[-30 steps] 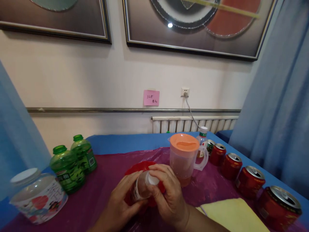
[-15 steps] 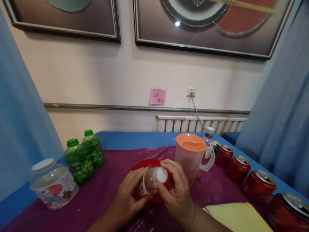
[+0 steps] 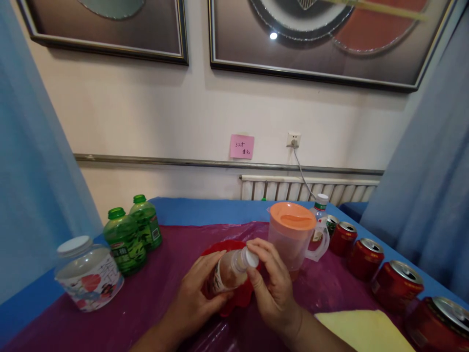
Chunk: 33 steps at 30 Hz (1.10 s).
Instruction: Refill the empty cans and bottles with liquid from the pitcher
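Note:
A clear bottle (image 3: 231, 269) with a patterned label leans to the right over a red dish (image 3: 238, 299). Around its lower body wraps my left hand (image 3: 196, 288), thumb in front and fingers behind. My right hand (image 3: 274, 288) grips the white cap (image 3: 250, 257) at the bottle's top between thumb and fingers. The bottle's base is hidden by my left hand. Just right of my hands stands a clear pitcher (image 3: 287, 244) with an orange lid and a little liquid low inside.
Two green bottles (image 3: 126, 247) and a wide white-lidded jar (image 3: 90, 278) stand at the left. Red cans (image 3: 397, 286) line the right edge, with a yellow cloth (image 3: 361, 330) in front. Behind the pitcher is another capped bottle (image 3: 319, 215).
The bottle has tilted further to the right. My right hand's fingers have shifted round the cap. The whole view has moved slightly.

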Available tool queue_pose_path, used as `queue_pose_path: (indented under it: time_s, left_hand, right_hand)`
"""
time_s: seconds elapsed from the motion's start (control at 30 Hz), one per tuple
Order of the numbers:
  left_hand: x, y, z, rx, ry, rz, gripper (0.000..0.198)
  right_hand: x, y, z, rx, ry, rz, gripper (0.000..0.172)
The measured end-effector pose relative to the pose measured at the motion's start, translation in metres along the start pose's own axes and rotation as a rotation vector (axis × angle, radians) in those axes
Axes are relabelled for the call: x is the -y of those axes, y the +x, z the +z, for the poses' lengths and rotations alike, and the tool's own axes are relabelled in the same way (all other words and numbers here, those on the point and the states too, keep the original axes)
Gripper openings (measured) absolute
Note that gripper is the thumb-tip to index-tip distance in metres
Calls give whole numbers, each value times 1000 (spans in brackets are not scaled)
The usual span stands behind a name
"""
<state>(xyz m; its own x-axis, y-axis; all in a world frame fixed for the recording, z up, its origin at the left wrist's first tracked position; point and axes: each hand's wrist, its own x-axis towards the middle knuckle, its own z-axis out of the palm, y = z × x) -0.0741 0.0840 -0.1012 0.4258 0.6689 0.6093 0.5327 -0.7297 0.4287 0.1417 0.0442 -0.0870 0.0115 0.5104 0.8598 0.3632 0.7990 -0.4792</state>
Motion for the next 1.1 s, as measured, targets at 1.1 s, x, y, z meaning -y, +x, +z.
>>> queue_pose_path:
  time_s: [1.1]
  left_hand:
    - [-6, 0, -1, 28, -6, -13, 63]
  right_hand:
    - [-2, -1, 4, -24, -18, 106, 62]
